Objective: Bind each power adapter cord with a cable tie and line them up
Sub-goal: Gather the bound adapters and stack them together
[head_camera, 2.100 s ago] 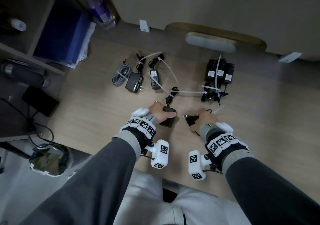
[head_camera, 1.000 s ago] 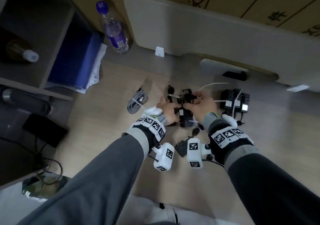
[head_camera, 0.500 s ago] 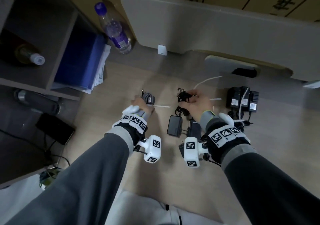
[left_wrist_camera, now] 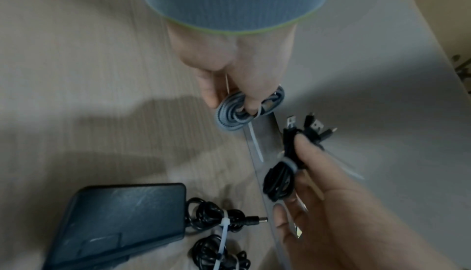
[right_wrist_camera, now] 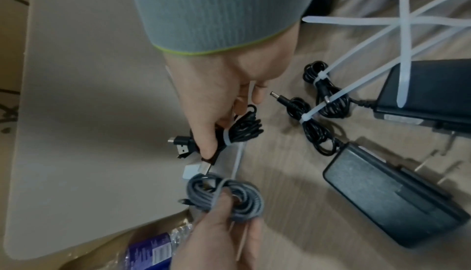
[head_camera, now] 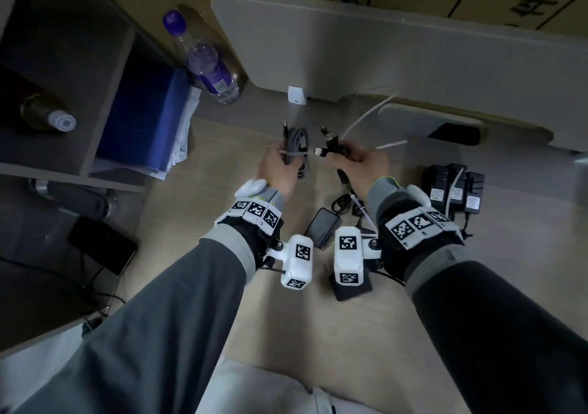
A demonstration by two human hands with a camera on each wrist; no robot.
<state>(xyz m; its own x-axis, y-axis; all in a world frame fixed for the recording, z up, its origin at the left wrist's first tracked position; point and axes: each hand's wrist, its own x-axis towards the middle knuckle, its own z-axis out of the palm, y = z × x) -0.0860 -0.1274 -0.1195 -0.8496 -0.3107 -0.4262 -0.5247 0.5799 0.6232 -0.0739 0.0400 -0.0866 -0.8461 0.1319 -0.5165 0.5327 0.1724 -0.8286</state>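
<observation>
My left hand (head_camera: 280,162) grips a grey coiled cable (head_camera: 297,152) bound with a white tie, held above the wooden table (head_camera: 222,222). In the left wrist view the fingers curl through the grey coil (left_wrist_camera: 237,111). Just right of it, my right hand (head_camera: 353,155) grips a black cable bundle (head_camera: 334,146) with USB plugs and a white tie around it (right_wrist_camera: 242,131). Below the hands lie two black adapters (head_camera: 323,227) (right_wrist_camera: 392,193) with tied cords (right_wrist_camera: 313,125). A group of three black adapters (head_camera: 455,190) stands side by side at the right.
A water bottle (head_camera: 210,63) lies at the back left beside a shelf with blue folders (head_camera: 143,111). A grey board (head_camera: 381,47) runs along the back edge, with a small white block (head_camera: 296,95) in front. A dark phone (head_camera: 101,245) lies lower left.
My left hand has picked the grey coil up off the table. The right hand still holds the black bundle, and both hands have come closer together.
</observation>
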